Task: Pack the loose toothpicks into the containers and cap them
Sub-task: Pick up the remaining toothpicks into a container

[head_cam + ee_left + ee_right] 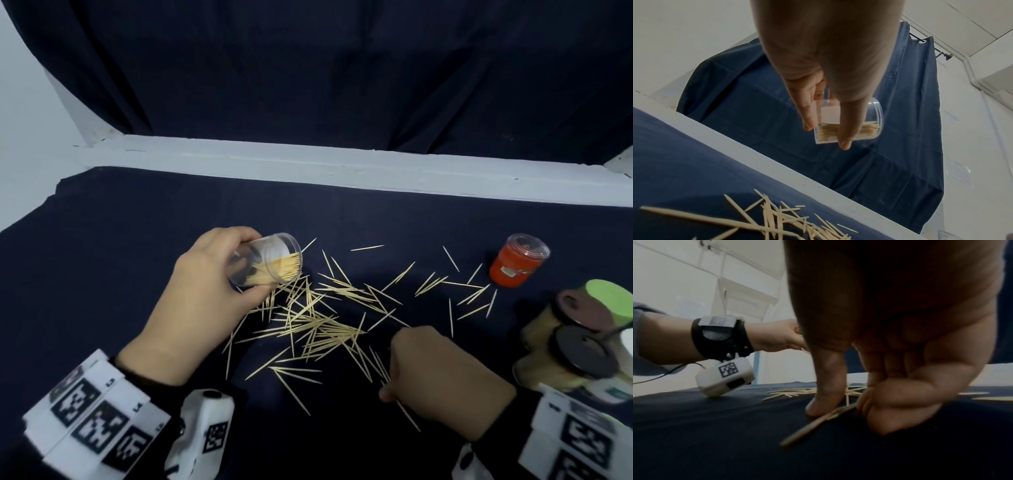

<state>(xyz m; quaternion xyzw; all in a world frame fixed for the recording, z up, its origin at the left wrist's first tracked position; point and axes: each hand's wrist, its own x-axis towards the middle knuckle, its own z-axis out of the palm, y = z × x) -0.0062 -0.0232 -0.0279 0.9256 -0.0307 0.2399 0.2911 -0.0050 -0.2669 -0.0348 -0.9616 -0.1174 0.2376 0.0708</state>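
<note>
My left hand (202, 294) grips a clear plastic container (270, 260), tilted on its side with its open mouth toward the right and toothpicks lying in it. The left wrist view shows the same container (851, 123) between thumb and fingers. Loose toothpicks (318, 318) lie scattered over the dark cloth in the middle. My right hand (442, 380) is low on the cloth at the pile's near right edge, thumb and curled fingers pinching a few toothpicks (818, 423) against the surface.
A red container (517, 262) with a clear cap stands at the right. Several capped containers (579, 339), with dark and green lids, crowd the right edge. A white ledge (342, 171) runs along the table's far side, with a dark curtain behind.
</note>
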